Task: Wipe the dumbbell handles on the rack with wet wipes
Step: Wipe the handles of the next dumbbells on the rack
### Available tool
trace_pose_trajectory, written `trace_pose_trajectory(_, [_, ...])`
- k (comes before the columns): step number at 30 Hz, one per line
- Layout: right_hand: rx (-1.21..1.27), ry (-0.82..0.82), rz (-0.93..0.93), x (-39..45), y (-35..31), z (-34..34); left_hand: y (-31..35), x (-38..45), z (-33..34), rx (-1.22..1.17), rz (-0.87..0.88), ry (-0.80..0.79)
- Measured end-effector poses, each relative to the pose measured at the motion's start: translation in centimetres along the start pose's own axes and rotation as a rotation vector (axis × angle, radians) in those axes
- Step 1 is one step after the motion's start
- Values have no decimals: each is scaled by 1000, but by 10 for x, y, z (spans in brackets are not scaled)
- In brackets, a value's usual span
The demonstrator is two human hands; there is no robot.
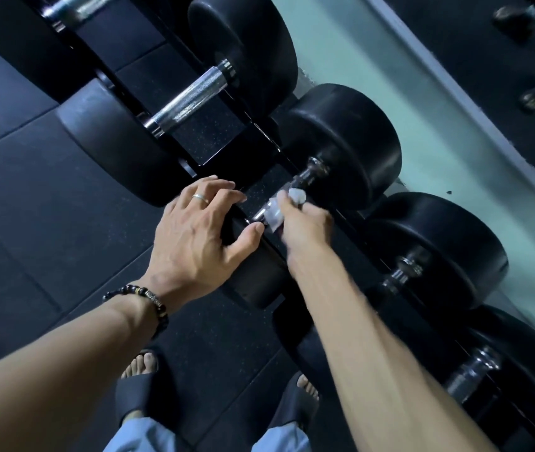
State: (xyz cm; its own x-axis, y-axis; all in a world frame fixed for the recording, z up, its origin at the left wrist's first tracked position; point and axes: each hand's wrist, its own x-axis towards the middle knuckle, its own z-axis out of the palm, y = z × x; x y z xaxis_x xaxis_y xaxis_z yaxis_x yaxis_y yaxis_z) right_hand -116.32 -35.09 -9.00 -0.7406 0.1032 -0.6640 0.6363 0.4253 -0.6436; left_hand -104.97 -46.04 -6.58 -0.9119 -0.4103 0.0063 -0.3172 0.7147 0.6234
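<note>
At frame centre the right hand (305,223) clenches a crumpled white wet wipe (284,207) around the chrome dumbbell handle (292,194). The left hand (194,230) rests spread, grasping nothing, on the black rubber dumbbell head (250,272). The small wad could slip and leave parts unwiped.

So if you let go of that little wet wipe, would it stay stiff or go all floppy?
Probably floppy: the wet wipe is bunched and creased around the dumbbell handle under the right hand. It looks thin and small, so likely very light. Being wet, it might cling to the metal rather than fall.
</note>
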Motion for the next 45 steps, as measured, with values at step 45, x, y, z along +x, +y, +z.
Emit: trace_pose_trajectory(45, [635,-299,210,10,-25,-27,-2,-1,2,28,27,23])
